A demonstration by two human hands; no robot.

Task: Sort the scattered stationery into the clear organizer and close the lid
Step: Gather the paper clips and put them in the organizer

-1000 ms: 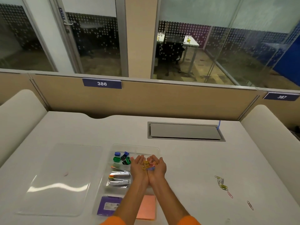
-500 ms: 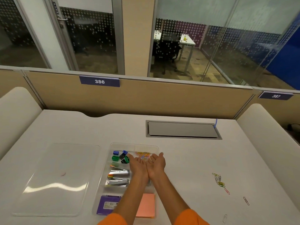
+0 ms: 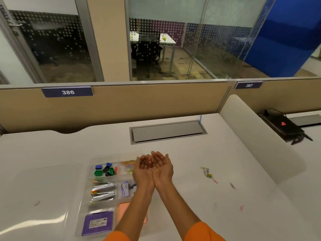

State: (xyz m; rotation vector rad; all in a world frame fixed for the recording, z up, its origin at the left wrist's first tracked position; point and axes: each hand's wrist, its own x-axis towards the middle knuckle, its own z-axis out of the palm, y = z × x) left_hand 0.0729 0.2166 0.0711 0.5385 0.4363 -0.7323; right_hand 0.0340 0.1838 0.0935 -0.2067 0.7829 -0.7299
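Both hands are cupped together, palms up and empty, the left hand (image 3: 145, 168) touching the right hand (image 3: 161, 166), at the right edge of the clear organizer (image 3: 90, 208). The loose paper clips (image 3: 207, 173), thin bent colored wire, lie well to the right of the organizer on the smooth white surface (image 3: 191, 206). The right hand is nearer them.

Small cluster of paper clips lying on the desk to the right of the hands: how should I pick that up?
Come from above with the right hand, which is nearer. The paper clip cluster lies flat and tangled on the desk, so pinch across the whole pile with the fingers, or rake it together first.
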